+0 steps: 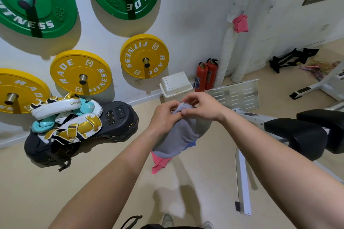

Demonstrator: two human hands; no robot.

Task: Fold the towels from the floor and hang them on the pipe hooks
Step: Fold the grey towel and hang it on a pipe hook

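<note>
A grey towel [178, 134] hangs in the air in front of me, held by its top edge. My left hand [165, 115] grips that edge from the left, and my right hand [202, 107] pinches it from the right, fingertips almost meeting. Below it on the floor lie a pink towel [159, 163] and a sliver of a blue towel [191, 144], mostly hidden by the grey one. Another pink towel [240, 23] hangs on a hook at the white wrapped pipes [226, 50]. One empty hook [270, 9] shows on the wall to its right.
A black machine base [119, 121] piled with white and gold pads sits to the left. A white bin [176, 84], two red fire extinguishers [205, 76] and a metal plate [236, 95] stand by the wall. A black padded bench [305, 134] is at right. Weight plates hang on the wall.
</note>
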